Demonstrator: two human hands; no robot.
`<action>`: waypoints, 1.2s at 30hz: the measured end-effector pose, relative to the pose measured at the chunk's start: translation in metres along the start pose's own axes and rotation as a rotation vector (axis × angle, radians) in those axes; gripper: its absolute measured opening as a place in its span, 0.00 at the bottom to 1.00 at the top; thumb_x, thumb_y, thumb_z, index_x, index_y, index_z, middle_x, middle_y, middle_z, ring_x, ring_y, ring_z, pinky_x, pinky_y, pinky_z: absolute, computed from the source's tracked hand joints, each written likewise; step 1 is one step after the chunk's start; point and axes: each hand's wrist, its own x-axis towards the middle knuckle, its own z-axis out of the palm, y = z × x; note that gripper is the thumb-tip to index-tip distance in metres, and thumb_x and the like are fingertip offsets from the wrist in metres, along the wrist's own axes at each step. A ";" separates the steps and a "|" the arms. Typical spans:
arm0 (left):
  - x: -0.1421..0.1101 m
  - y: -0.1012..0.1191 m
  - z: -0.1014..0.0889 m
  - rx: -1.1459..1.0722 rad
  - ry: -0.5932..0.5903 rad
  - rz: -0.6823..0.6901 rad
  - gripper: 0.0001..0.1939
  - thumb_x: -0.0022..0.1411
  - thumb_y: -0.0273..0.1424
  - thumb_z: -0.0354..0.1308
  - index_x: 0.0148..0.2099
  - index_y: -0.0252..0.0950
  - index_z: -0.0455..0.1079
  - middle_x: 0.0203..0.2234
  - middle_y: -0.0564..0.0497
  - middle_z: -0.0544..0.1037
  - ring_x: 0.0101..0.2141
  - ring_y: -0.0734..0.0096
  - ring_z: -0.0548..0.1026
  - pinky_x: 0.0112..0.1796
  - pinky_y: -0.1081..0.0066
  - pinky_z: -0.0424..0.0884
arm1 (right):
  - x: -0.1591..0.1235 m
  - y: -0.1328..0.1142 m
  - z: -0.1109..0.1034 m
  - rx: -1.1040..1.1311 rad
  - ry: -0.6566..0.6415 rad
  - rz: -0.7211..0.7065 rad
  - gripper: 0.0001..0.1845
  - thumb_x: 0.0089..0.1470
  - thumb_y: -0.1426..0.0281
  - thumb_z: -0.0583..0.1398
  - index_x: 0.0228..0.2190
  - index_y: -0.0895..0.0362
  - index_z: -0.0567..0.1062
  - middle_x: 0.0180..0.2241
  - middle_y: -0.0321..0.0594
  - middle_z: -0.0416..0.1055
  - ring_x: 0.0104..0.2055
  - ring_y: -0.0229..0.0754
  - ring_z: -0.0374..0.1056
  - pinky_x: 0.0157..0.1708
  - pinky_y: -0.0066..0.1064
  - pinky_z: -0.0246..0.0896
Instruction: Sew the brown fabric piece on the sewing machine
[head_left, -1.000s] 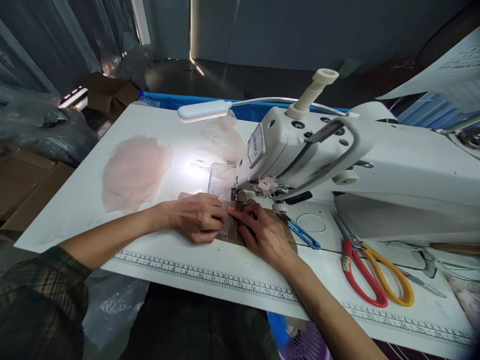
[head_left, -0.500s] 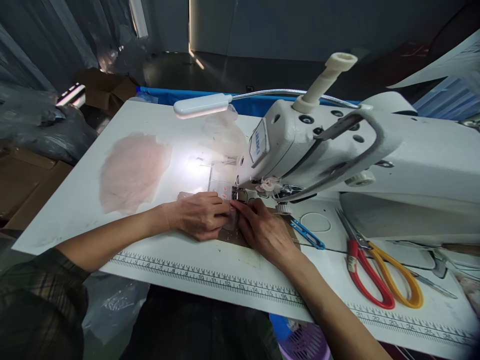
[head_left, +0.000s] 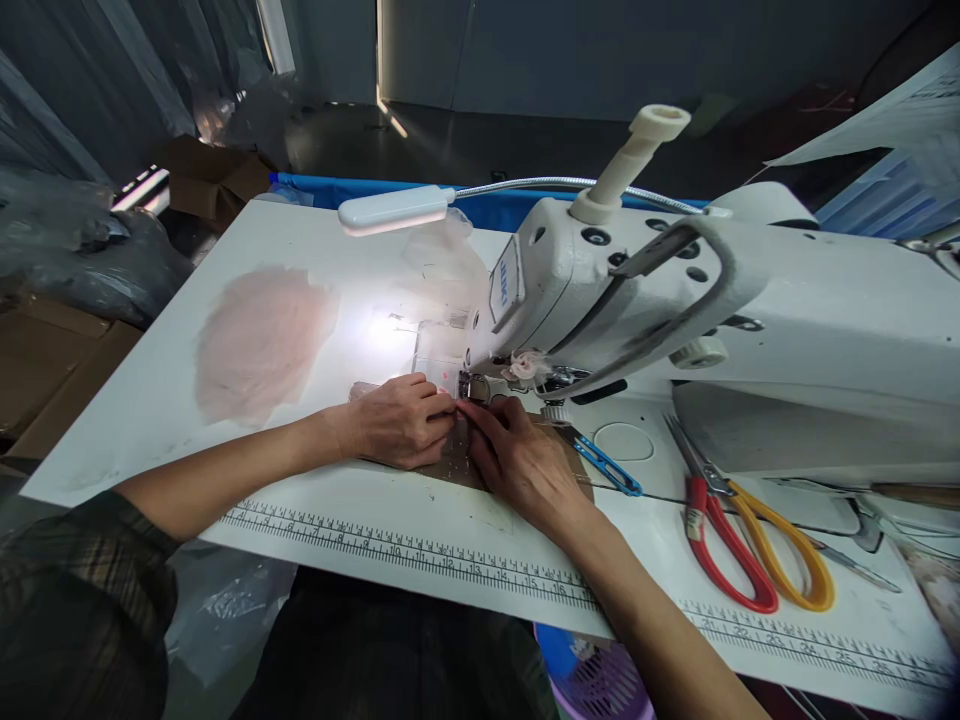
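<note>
My left hand (head_left: 397, 420) and my right hand (head_left: 521, 460) lie side by side on the white table (head_left: 315, 490), fingertips meeting just in front of the presser foot (head_left: 471, 386) of a white sewing machine (head_left: 637, 300). Between the fingers sits a small sheer piece of fabric (head_left: 456, 440), pressed flat against the table; most of it is hidden under the hands. Both hands pinch or press this piece right at the needle area. A gooseneck lamp (head_left: 390, 210) lights the spot.
A pile of pale pink sheer fabric (head_left: 259, 340) lies to the left. Blue thread snips (head_left: 604, 465) lie right of my right hand. Red and yellow scissors (head_left: 742, 540) lie further right. A printed ruler (head_left: 420, 560) runs along the table's near edge. Cardboard boxes stand beyond.
Both hands have slid a little away from me toward the presser foot, carrying the sheer piece with them. The view has shifted slightly.
</note>
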 end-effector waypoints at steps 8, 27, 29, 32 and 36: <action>0.000 -0.001 -0.001 0.027 -0.069 -0.025 0.19 0.66 0.37 0.49 0.41 0.27 0.74 0.38 0.41 0.77 0.30 0.64 0.71 0.34 0.64 0.67 | -0.007 0.003 -0.001 0.180 0.061 -0.044 0.21 0.63 0.69 0.50 0.53 0.56 0.74 0.41 0.49 0.71 0.36 0.42 0.70 0.33 0.32 0.69; 0.004 -0.012 -0.007 -0.038 -0.313 -0.100 0.23 0.67 0.41 0.46 0.51 0.28 0.70 0.50 0.37 0.72 0.44 0.56 0.72 0.43 0.60 0.66 | 0.007 -0.004 -0.012 0.026 -0.167 0.063 0.23 0.62 0.70 0.51 0.56 0.54 0.71 0.44 0.51 0.73 0.33 0.44 0.72 0.28 0.31 0.66; 0.005 -0.014 -0.008 -0.049 -0.324 -0.110 0.24 0.67 0.42 0.47 0.52 0.28 0.70 0.51 0.38 0.71 0.44 0.56 0.71 0.43 0.60 0.65 | 0.009 -0.003 -0.013 0.062 -0.201 0.085 0.24 0.62 0.69 0.51 0.57 0.55 0.71 0.44 0.52 0.74 0.34 0.46 0.73 0.29 0.33 0.66; 0.006 -0.017 -0.009 -0.063 -0.329 -0.118 0.25 0.67 0.43 0.47 0.53 0.28 0.70 0.51 0.38 0.71 0.43 0.58 0.71 0.44 0.60 0.64 | 0.010 0.005 -0.019 0.234 -0.190 0.080 0.23 0.62 0.67 0.51 0.56 0.55 0.71 0.43 0.50 0.75 0.36 0.46 0.73 0.35 0.35 0.69; 0.005 -0.020 -0.009 -0.059 -0.333 -0.117 0.27 0.66 0.44 0.47 0.52 0.26 0.70 0.49 0.39 0.72 0.42 0.58 0.71 0.45 0.59 0.64 | 0.011 0.022 -0.033 0.579 -0.173 0.108 0.21 0.64 0.61 0.49 0.47 0.55 0.75 0.40 0.44 0.76 0.38 0.44 0.72 0.39 0.34 0.68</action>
